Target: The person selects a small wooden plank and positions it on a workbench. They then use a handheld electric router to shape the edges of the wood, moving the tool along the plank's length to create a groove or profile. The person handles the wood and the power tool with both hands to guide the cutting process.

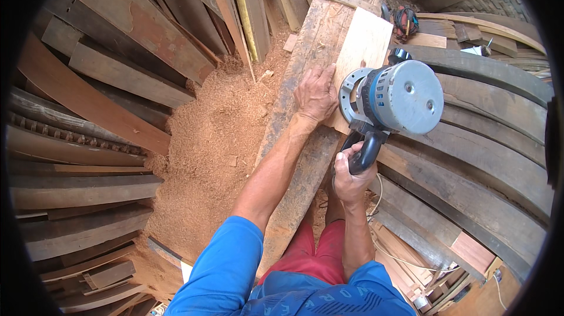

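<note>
A router (405, 98) with a silver motor housing, blue band and round base stands on a pale wooden board (365, 37). My right hand (354, 174) is closed around its black curved handle. To the left of the base, my left hand (316, 94) lies back upward against the board's left edge, fingers extended and holding no tool. Under the board is a worn, narrow wooden bench (302, 57), with a wooden strip (346, 0) across its far end. The router hides its own bit and part of the board.
Sawdust (202, 151) covers the floor left of the bench. Stacked planks (82, 189) line the left, and curved timbers (487, 122) crowd the right. A red power tool (404, 23) lies beyond the router. A pale cord (399, 256) runs along the lower right.
</note>
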A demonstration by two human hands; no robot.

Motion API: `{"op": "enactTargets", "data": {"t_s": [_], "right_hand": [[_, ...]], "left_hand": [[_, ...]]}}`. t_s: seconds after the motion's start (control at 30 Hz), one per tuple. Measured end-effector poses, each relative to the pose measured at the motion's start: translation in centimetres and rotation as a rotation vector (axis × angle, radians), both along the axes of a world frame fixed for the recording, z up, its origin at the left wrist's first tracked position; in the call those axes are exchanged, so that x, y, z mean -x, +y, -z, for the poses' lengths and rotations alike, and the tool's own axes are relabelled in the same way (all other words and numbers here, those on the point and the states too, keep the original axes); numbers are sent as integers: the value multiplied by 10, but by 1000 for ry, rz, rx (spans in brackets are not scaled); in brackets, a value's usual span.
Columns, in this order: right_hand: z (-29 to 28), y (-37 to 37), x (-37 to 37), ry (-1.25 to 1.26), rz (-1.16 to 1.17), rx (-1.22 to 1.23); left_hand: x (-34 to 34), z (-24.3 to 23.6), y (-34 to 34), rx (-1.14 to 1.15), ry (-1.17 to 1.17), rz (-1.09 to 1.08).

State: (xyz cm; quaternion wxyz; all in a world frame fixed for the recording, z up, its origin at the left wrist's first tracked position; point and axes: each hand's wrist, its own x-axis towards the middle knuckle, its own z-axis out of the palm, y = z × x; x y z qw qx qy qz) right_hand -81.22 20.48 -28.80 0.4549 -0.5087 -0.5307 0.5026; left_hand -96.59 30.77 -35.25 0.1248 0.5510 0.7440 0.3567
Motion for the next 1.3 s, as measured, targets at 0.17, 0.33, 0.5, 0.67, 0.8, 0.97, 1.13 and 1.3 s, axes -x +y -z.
{"op": "enactTargets", "data": {"t_s": [0.17,0.33,0.5,0.67,0.8,0.97,1.13,1.3], "right_hand": [[6,6,-1,29,7,20],[3,15,0,36,-2,20],[5,24,0,28,0,9],[9,32,0,44,0,6],[12,37,-1,17,12,-13],[14,44,-1,5,10,-30],[13,50,-1,-22,12,-36],[21,57,-3,-71,-16,-120]], "left_hand": [[-2,2,2,-7,26,-17],[-1,3,2,-17,33,-16],[-2,6,3,-43,38,-16],[-1,6,3,-51,35,-17],[-2,4,4,-45,46,-16],[-2,3,4,-85,42,-23],[-2,4,4,-64,39,-30],[-2,3,4,-83,43,-32]]}}
